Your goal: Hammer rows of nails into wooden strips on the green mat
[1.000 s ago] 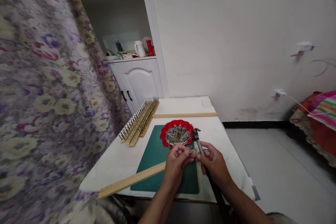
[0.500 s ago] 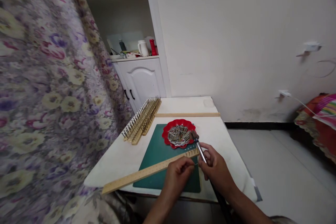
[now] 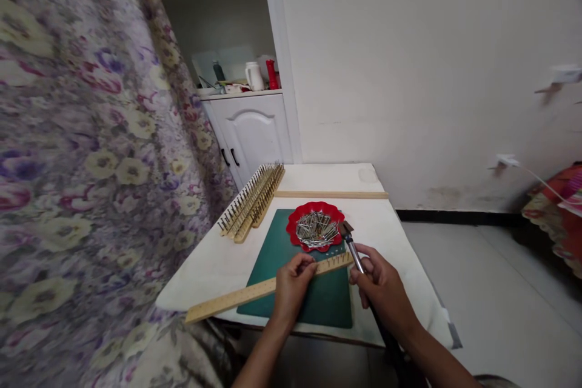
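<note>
My right hand (image 3: 384, 288) is wrapped round a hammer (image 3: 357, 256) with a dark head, a silver neck and a black grip; its head is raised beside the red dish. My left hand (image 3: 293, 285) pinches thumb and forefinger together over the wooden strip (image 3: 231, 299). A nail at those fingertips is mostly hidden by them. Several nails (image 3: 339, 258) stand upright in the strip's right end, and small holes run along the rest. The strip lies slanted across a green cutting mat (image 3: 313, 309). Loose nails (image 3: 317, 229) fill the scalloped red dish (image 3: 293, 239).
Nail-studded wooden strips (image 3: 252, 200) lie together at the table's left back. Another bare wooden strip (image 3: 331, 194) crosses the white table (image 3: 200, 273) near the far end. A floral curtain (image 3: 91, 163) hangs at left; a white cabinet (image 3: 254, 133) stands behind.
My left hand has moved left, away from my right hand, onto the strip, with its fingers still pinched. The hammer stays in my right hand. The view has shifted slightly.
</note>
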Demonstrator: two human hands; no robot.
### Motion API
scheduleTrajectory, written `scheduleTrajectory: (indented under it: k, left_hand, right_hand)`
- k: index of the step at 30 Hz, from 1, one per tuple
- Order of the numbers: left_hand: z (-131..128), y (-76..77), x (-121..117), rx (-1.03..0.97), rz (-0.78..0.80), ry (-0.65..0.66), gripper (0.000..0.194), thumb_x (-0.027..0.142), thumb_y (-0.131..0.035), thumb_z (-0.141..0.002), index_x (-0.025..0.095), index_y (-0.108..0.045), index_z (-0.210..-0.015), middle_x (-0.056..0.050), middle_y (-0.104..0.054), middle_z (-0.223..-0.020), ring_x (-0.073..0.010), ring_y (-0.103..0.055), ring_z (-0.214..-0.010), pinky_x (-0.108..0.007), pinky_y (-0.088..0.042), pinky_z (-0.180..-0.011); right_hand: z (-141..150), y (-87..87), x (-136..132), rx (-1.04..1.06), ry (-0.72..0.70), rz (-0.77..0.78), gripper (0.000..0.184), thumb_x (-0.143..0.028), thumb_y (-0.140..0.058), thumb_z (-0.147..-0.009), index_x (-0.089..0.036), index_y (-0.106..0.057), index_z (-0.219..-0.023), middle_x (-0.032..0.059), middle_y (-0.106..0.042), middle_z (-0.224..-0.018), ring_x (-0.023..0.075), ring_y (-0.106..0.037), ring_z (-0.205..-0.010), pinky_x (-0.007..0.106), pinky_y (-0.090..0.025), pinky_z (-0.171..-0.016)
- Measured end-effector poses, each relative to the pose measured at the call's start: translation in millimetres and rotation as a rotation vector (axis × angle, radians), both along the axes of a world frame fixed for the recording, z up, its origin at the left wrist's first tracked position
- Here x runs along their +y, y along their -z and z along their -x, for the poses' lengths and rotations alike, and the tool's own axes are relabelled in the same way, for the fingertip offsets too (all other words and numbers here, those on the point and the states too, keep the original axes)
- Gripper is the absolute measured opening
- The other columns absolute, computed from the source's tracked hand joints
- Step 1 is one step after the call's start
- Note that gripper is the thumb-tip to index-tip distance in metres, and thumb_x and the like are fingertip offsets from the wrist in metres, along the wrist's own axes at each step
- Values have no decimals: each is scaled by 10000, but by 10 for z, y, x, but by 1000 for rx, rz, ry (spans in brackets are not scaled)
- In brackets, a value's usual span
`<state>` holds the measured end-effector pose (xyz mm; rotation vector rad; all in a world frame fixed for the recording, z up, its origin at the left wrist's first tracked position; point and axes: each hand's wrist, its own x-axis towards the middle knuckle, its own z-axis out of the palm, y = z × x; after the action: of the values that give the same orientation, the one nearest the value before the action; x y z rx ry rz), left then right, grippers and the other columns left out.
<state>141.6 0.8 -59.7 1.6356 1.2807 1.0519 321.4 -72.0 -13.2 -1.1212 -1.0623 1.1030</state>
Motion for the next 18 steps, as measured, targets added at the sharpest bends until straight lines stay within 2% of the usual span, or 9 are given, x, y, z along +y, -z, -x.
scheduleTrajectory:
  k: [3, 8, 18]
  left_hand:
    - [-61, 89, 94, -1, -28, -23, 191, 344, -569, -761, 163, -630, -768, 13, -603, -680, -137, -533, -655, -200, -387, -610]
    - [-164, 153, 138, 10, -76, -46, 173, 320, -569, -763, 166, -649, -763, 5, -633, -722, -148, -551, -701, -208, -398, -636]
    - [-188, 159, 162, 104, -90, -35, 168, 308, -555, -775, 173, -653, -758, 15, -647, -703, -143, -565, -672, -208, -398, -621]
  right_hand:
    - [7, -1, 3, 24, -7, 19, 405, -270, -588, -782, -193, -501, -1170, -60, -551, -619, 67, -392, -343, 177, -313, -327]
    - [29, 46, -9, -4, -21, 36, 399, -239, -572, -792, -195, -491, -1180, -51, -582, -648, 54, -391, -340, 169, -317, -330]
    - [31, 36, 11, 30, -26, 37, 393, -245, -588, -788, -189, -502, -1168, -55, -567, -623, 53, -393, -354, 157, -327, -320]
